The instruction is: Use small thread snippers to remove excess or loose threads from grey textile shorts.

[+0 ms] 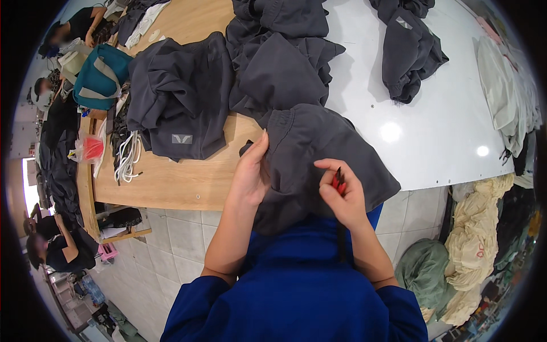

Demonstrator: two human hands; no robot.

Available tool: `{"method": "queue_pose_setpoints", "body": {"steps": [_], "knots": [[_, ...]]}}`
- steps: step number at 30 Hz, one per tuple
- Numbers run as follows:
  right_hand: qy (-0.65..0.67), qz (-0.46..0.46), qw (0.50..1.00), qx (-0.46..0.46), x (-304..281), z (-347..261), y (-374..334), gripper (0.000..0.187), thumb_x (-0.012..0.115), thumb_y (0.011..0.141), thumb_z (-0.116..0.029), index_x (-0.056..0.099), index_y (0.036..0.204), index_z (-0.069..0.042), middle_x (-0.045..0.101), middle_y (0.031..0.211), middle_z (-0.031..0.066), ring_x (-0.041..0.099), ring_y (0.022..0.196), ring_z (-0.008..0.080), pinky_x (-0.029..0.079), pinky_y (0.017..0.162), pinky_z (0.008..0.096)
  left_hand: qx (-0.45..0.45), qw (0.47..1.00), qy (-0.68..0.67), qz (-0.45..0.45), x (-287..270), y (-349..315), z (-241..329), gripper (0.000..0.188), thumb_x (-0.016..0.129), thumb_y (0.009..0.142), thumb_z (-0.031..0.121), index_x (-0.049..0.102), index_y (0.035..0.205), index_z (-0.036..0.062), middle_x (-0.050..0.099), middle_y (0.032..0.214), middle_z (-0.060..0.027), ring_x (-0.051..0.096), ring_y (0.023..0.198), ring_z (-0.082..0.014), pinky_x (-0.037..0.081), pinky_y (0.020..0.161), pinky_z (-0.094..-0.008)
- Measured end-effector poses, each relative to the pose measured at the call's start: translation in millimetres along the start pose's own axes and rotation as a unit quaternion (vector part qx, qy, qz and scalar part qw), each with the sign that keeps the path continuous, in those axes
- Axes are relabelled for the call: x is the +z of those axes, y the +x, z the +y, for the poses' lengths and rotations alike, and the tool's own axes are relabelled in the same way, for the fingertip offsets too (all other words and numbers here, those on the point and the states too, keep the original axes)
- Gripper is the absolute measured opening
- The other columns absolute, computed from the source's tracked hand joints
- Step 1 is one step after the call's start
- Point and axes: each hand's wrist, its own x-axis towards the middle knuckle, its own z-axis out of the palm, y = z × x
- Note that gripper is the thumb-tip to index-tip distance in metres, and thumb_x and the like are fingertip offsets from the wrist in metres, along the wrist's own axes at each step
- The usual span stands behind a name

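A dark grey garment with a gathered elastic waistband [319, 139] drapes over the table's front edge and down against my blue top. At its left side my left hand [253, 171] grips the gathered edge, thumb up and the other fingers hidden behind the cloth. My right hand [345, 194] is curled round a small red-and-black tool [339, 181] that looks like thread snips, its dark tip pointing up. The index finger of that hand reaches left over the cloth. A dark strip hangs below the right hand, in front of my top.
More dark grey garments lie in a folded pile [182, 97], a middle heap [279, 74] and a far-right bundle [413, 54]. White cords [128, 159] and a teal bag [102, 74] are at left. Cream cloth [476, 245] heaps up at right. Other people work at far left.
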Motion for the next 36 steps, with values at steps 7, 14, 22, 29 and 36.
{"method": "queue_pose_setpoints", "body": {"steps": [7,14,22,29,36], "knots": [[-0.15,0.088,0.982,-0.073,21.2,4.4,2.3,0.02,0.07,0.076,0.002,0.062,0.094,-0.002,0.05,0.068,-0.0013,0.041,0.057,0.0027,0.034,0.052,0.017,-0.043,0.996,-0.055,-0.058,6.5,-10.8,-6.0,0.044,0.038,0.1,0.036,0.044,0.13,0.005,0.051,0.13,-0.0073,0.051,0.117,-0.0181,0.042,0.097,-0.0314],[-0.165,0.132,0.973,-0.093,19.3,3.8,20.4,0.008,0.064,0.08,0.004,0.059,0.084,0.0,0.056,0.071,0.0029,0.047,0.059,0.0055,0.038,0.053,0.0184,0.003,0.967,0.227,-0.113,22.8,-33.1,-27.8,0.064,0.065,0.083,0.005,0.032,0.137,-0.001,0.042,0.132,-0.0088,0.043,0.121,-0.0148,0.034,0.102,-0.0285],[0.035,0.129,0.991,0.021,-0.3,5.0,12.8,0.004,0.055,0.091,-0.005,0.057,0.092,-0.001,0.054,0.083,-0.0022,0.044,0.07,0.0023,0.037,0.066,0.0155,0.045,0.978,0.203,-0.02,3.4,-30.9,-13.4,0.039,0.058,0.09,0.006,0.043,0.125,-0.003,0.055,0.117,-0.0074,0.052,0.107,-0.0114,0.041,0.094,-0.0255],[-0.145,0.078,0.985,-0.047,15.8,-13.5,2.2,0.024,0.072,0.075,-0.003,0.06,0.095,-0.004,0.054,0.084,0.0013,0.046,0.068,0.0051,0.039,0.059,0.0187,0.112,0.981,0.161,0.005,15.7,-29.9,-17.3,0.04,0.06,0.087,-0.001,0.043,0.123,-0.0017,0.056,0.116,-0.0086,0.056,0.104,-0.0124,0.046,0.092,-0.0266],[-0.24,0.044,0.926,-0.289,25.2,-19.7,-2.4,0.026,0.078,0.065,-0.002,0.066,0.088,-0.006,0.053,0.06,0.0027,0.05,0.049,0.014,0.04,0.046,0.0244,0.106,0.989,0.106,0.014,22.2,-27.4,-18.2,0.04,0.06,0.086,-0.002,0.044,0.122,-0.0006,0.057,0.112,-0.0082,0.056,0.104,-0.013,0.046,0.092,-0.0275]]}}
